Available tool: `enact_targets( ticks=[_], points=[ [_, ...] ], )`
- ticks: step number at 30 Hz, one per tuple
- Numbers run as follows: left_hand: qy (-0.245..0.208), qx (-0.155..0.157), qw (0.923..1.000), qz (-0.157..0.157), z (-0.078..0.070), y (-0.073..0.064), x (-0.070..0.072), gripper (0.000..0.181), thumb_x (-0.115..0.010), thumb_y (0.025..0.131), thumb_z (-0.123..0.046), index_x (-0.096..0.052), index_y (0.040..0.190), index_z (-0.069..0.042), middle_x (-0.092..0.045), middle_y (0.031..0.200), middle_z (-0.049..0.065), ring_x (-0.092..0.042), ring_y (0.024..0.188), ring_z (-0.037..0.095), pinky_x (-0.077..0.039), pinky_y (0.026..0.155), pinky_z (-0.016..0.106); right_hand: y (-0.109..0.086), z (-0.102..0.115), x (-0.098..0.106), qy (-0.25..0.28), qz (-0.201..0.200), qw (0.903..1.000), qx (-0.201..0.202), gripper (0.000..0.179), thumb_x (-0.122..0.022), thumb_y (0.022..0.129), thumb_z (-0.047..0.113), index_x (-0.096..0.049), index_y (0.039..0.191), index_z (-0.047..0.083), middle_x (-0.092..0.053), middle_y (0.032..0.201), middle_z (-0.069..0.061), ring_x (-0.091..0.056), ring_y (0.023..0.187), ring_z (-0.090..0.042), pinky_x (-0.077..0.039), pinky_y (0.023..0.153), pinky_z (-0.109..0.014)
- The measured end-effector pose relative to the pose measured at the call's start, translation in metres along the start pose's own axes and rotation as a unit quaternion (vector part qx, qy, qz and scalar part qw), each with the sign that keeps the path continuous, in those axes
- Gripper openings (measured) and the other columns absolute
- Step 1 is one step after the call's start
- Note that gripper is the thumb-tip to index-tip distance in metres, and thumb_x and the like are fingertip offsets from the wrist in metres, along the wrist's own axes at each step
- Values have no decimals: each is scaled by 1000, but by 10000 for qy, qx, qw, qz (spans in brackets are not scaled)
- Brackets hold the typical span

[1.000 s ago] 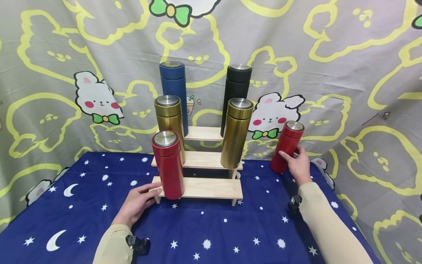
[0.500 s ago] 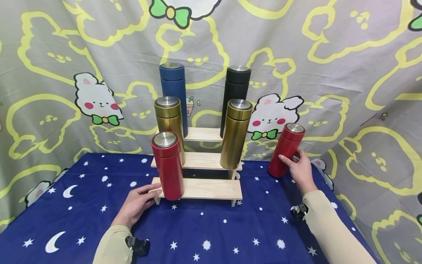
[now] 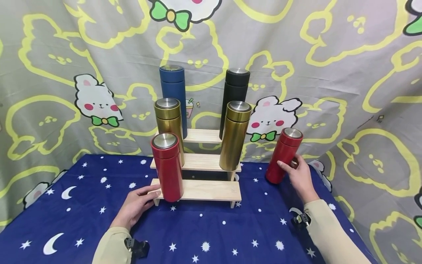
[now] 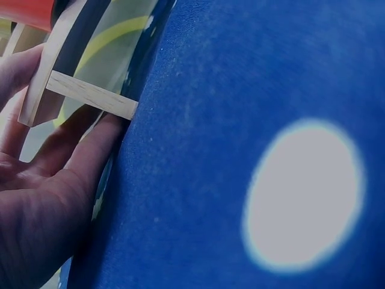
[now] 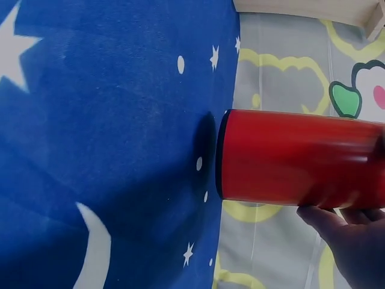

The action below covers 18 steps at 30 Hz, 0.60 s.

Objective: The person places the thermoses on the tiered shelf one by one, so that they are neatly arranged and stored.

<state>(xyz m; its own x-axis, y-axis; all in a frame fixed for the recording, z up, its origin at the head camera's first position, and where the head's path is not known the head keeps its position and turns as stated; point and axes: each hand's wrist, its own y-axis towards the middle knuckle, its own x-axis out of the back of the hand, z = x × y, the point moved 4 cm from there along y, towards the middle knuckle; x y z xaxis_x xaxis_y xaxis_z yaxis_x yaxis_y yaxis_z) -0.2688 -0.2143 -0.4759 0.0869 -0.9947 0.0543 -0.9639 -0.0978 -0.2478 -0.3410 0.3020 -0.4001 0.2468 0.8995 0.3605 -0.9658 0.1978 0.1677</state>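
My right hand (image 3: 299, 176) grips a red thermos (image 3: 284, 156) with a silver lid, from its right side. The thermos tilts, lid leaning right, and its base hangs close over the cloth in the right wrist view. Its shadow falls on the cloth beside it. My left hand (image 3: 136, 206) holds the left end of the lowest step of a wooden tiered stand (image 3: 211, 190). In the left wrist view the thumb (image 4: 21, 69) lies on the board, with fingers underneath by the leg (image 4: 90, 93). A second red thermos (image 3: 167, 168) stands upright on that step's left end.
Gold thermoses stand left (image 3: 169, 123) and right (image 3: 234, 141) on the middle step. A blue thermos (image 3: 173, 88) and a black thermos (image 3: 234, 91) stand on the top step. A star-patterned blue cloth (image 3: 204, 238) covers the table; a printed curtain (image 3: 115, 36) hangs behind.
My right hand has brought the red thermos slightly nearer to me and to the left. My left hand has stayed at the stand's lowest step.
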Motion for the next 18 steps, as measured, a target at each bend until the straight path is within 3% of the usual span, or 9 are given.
enact_targets(
  ticks=[6,13,18],
  points=[
    [28,26,10000,-20,-1,0,1,58,-79,84,-32,-63,131,-2,-50,141,18,-53,122,27,-45,99,45,-4,2,0,-154,102,9998,78,74,-67,96,28,-28,150,-4,-43,141,-26,-48,125,-39,-40,103,-52],
    [15,24,10000,-24,-1,-1,0,57,-79,85,-32,-63,131,-2,-51,141,18,-54,120,26,-45,99,45,-11,7,-1,-360,195,9990,185,75,-69,94,32,-33,149,-3,-48,137,-25,-51,122,-36,-46,99,-43],
    [32,10,10000,-2,0,-1,0,57,-79,85,-32,-63,131,-2,-51,141,17,-54,120,25,-45,99,45,-18,10,-3,-395,257,9986,233,75,-70,93,31,-33,149,-3,-49,138,-25,-50,124,-37,-44,100,-49]
  ],
)
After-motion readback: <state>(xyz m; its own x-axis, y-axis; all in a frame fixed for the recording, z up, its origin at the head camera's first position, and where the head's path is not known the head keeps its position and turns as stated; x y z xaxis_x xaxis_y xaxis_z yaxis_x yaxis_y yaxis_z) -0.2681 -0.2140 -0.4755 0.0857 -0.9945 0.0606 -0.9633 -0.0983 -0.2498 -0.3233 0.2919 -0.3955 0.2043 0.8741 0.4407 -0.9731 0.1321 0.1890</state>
